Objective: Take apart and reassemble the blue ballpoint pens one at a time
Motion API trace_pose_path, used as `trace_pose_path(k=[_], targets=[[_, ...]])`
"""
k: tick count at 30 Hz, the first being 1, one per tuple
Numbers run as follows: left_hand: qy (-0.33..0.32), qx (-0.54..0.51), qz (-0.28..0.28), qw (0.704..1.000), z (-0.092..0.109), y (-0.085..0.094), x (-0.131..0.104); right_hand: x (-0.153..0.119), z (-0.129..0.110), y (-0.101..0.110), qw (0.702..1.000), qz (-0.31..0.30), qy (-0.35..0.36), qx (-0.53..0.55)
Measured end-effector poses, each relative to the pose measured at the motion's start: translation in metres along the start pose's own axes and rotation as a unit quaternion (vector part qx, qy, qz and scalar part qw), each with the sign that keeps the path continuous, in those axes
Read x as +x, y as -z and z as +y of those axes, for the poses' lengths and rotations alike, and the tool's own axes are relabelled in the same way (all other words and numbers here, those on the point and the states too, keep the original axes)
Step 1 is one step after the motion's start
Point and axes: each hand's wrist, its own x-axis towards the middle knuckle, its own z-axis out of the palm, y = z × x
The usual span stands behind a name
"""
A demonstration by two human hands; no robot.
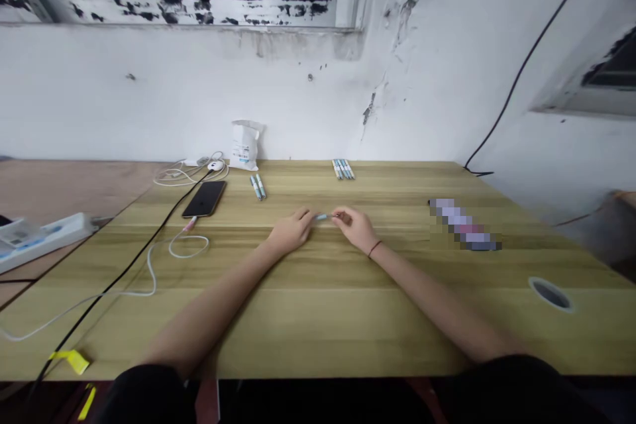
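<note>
Black fabric sleeves (pixel 149 394) lie closest, with bare forearms reaching over a yellowish wood-grain table (pixel 318 324). At its middle, the left hand (pixel 291 232) grips one end of a slim light-blue pen-like barrel (pixel 321 217); opposite, the right hand (pixel 356 228) pinches a small dark piece (pixel 338 215), too tiny to identify. Whether the two parts touch is unclear. Facing fingertips probably keep them in line. Blue-and-white pens lie side by side, a pair (pixel 258 187) and a larger group (pixel 343 169), perhaps for easy counting. Leftward, a black smartphone (pixel 205 199) trails a white charging cable (pixel 152 271), crossing a black cord (pixel 134 258); both run apart from the hands. Rightward lies a long pixelated object (pixel 464 224).
</note>
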Motion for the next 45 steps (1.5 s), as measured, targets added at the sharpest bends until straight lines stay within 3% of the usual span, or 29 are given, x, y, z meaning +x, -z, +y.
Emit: trace_pose_path(k=[15,40,45], targets=[[-0.012,0.050,-0.055,0.997,0.004,0.007,-0.001,-0.001,0.002,-0.006,0.990,-0.036,-0.037,0.132],[-0.019,0.037,-0.073,0.996,0.003,0.006,0.000,0.000,0.008,-0.006,0.986,-0.063,-0.059,0.145],[0.010,0.015,-0.069,0.997,0.003,0.005,-0.001,0.002,0.011,-0.005,0.992,-0.017,-0.063,0.111]])
